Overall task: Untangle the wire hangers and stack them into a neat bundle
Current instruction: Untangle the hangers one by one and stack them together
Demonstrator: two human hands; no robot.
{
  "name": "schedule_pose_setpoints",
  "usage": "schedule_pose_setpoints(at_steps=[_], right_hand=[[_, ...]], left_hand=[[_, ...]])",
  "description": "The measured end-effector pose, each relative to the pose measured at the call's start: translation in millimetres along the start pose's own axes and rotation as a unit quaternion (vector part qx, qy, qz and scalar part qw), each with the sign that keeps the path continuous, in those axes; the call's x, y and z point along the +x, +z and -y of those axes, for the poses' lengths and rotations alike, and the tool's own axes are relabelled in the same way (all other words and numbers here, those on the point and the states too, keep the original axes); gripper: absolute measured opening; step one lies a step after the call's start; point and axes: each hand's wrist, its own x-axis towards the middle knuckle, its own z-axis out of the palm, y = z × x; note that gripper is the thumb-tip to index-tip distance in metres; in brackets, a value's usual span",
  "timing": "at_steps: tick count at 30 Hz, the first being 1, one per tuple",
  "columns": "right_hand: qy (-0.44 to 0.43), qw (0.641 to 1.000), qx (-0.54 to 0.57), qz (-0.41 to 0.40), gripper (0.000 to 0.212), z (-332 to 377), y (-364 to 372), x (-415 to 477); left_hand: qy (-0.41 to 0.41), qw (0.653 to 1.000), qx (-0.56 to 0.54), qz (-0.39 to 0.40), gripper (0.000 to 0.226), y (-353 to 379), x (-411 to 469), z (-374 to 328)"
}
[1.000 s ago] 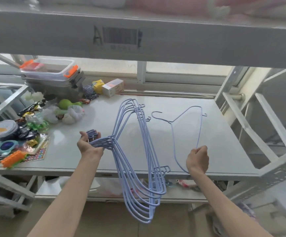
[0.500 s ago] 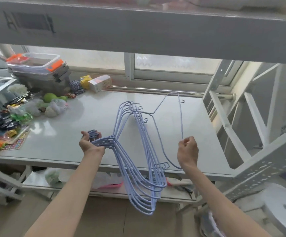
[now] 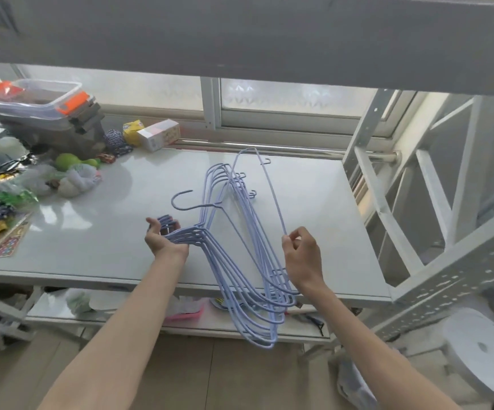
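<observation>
My left hand [image 3: 164, 241] grips the necks of a bundle of several light-blue wire hangers [image 3: 241, 291], their hooks sticking out past my fingers. The bundle hangs down over the front edge of the white table [image 3: 92, 232]. My right hand [image 3: 300, 258] pinches the bottom bar of a single blue hanger [image 3: 272, 190], held over the bundle. Its hook [image 3: 180, 199] points left, just above my left hand. The single hanger overlaps the bundle's upper arms.
Clutter fills the table's left side: stacked plastic boxes with orange clips [image 3: 41, 105], green fruit [image 3: 67, 161], mesh bags, small cartons [image 3: 158, 134]. A white metal frame [image 3: 387, 208] stands to the right, a shelf beam [image 3: 240, 34] overhead, a lower shelf below.
My right hand has carried the single hanger left from the table's right side and laid it over the bundle, its hook now near my left hand. The left hand kept still.
</observation>
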Motion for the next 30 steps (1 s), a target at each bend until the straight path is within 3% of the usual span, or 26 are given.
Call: schedule_pose_setpoints(at_steps=[5,11,16,21,24,30], right_hand=[[-0.003,1.0,0.001,0.026,0.021,1,13,-3],[-0.019,0.999,-0.037,0.029,0.021,-1,19,-11],[-0.046,0.995,-0.088,0.026,0.019,-3,28,-19],[-0.075,0.987,-0.144,0.01,0.017,-6,40,-32],[-0.075,0.987,-0.142,-0.001,0.016,-8,41,-35],[-0.092,0.979,-0.181,0.014,0.014,-5,39,-31]], left_hand=[[-0.008,1.0,-0.02,0.008,0.024,5,7,0],[-0.008,0.999,-0.04,0.019,0.049,4,14,2],[-0.044,0.998,-0.029,0.031,0.036,-2,16,-2],[-0.07,0.991,0.011,0.116,0.06,-9,21,-5],[-0.061,0.99,0.035,0.123,0.07,-16,23,-6],[-0.038,0.99,0.042,0.127,0.044,-20,28,-3]])
